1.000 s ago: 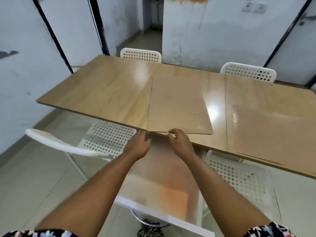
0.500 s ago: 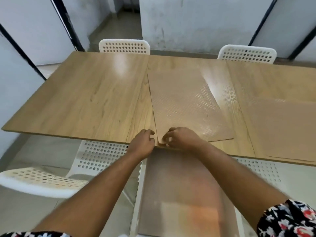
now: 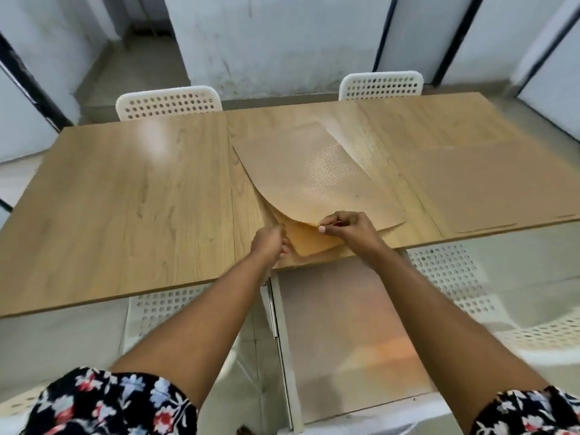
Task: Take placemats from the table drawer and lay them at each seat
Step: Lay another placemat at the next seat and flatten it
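Note:
A stack of tan placemats lies on the wooden table (image 3: 125,199) at its near middle. My right hand (image 3: 348,229) pinches the near left corner of the top placemat (image 3: 314,180) and holds it curled up off the stack. My left hand (image 3: 270,243) grips the near left corner of the lower placemat (image 3: 309,240), which stays flat. Another placemat (image 3: 489,186) lies flat at the table's right end. The open drawer (image 3: 342,334) juts out toward me under the table's edge, between my forearms.
Two white perforated chairs stand at the far side, one on the left (image 3: 169,102) and one on the right (image 3: 381,86). Another two white chairs sit at the near side, left (image 3: 160,309) and right (image 3: 452,274) of the drawer. Pale walls close in behind.
My right hand has peeled the top placemat's near corner up from the stack, where it lay flat before. My left hand now holds down the mat beneath. The view has swung right.

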